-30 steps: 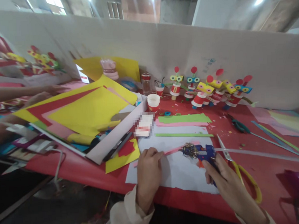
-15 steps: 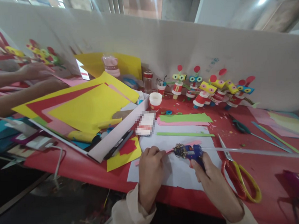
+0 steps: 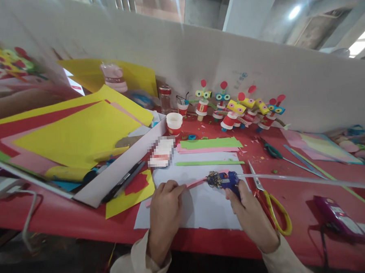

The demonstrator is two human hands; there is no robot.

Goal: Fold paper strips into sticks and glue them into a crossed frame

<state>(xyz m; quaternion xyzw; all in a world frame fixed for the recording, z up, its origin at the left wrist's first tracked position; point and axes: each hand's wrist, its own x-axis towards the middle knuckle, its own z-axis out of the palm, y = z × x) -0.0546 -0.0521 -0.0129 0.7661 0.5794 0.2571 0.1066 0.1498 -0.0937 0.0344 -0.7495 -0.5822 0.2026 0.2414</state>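
Note:
My right hand (image 3: pixel 250 216) is closed round the handle of a blue glue gun (image 3: pixel 230 180), whose front end is wrapped in something wiry and dark. A long clear glue stick (image 3: pixel 282 177) runs out of its back to the right. The nozzle points left, over a narrow pink paper strip (image 3: pixel 195 182) on a white paper sheet (image 3: pixel 198 213). With its fingertips my left hand (image 3: pixel 166 206) pins the near part of this strip down. Red and yellow handled scissors (image 3: pixel 274 213) lie beside my right hand, partly hidden by it.
A white box (image 3: pixel 126 168) heaped with coloured paper is at left, with another person's arm (image 3: pixel 24 102) behind. Several paper-cup figures (image 3: pixel 230 119) line the wall. Green strips (image 3: pixel 210 143), a blurred-out object (image 3: pixel 161 152), pliers (image 3: pixel 272 151) and a purple device (image 3: pixel 339 218) lie around.
The glue gun has slid rightward along the pink strip, away from my left fingertips. My left hand stays on the strip. The whole view has turned to the right.

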